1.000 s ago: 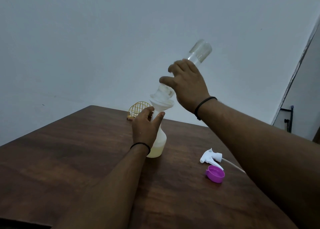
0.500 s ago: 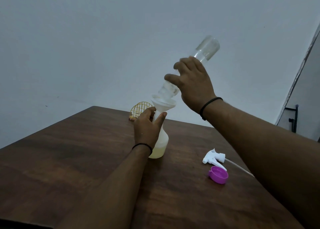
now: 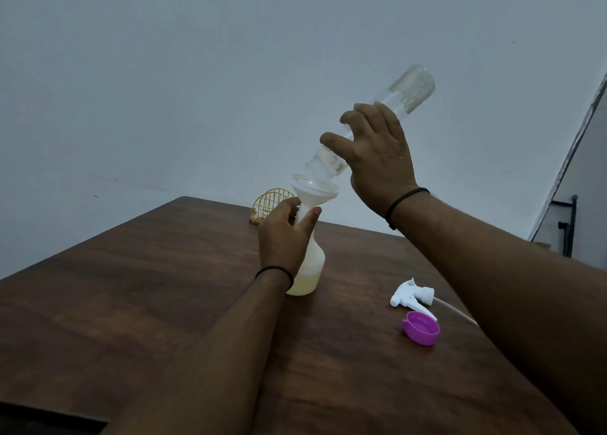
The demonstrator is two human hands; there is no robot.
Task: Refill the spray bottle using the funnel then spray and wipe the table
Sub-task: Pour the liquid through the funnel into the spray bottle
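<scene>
Two hands are at work, each wearing a dark band at the wrist. One left hand (image 3: 284, 237) wraps around the neck of the single spray bottle (image 3: 308, 267), which stands upright on the worktop (image 3: 131, 303) with a shallow layer of pale yellow liquid at its base. One white cone-shaped funnel (image 3: 313, 193) sits in the bottle's neck. One right hand (image 3: 374, 152) grips a clear, cylindrical refill bottle (image 3: 407, 89), tilted steeply with its mouth down inside the funnel's bowl. It looks nearly empty. To the right lie one white trigger sprayer head (image 3: 412, 295) with its thin dip tube, and just beside it one round purple cap (image 3: 421, 328), open side up. One gold wire holder (image 3: 272, 196) stands at the far edge, behind the left hand. Dark, grained wood stretches bare on the left side out to its edges.
</scene>
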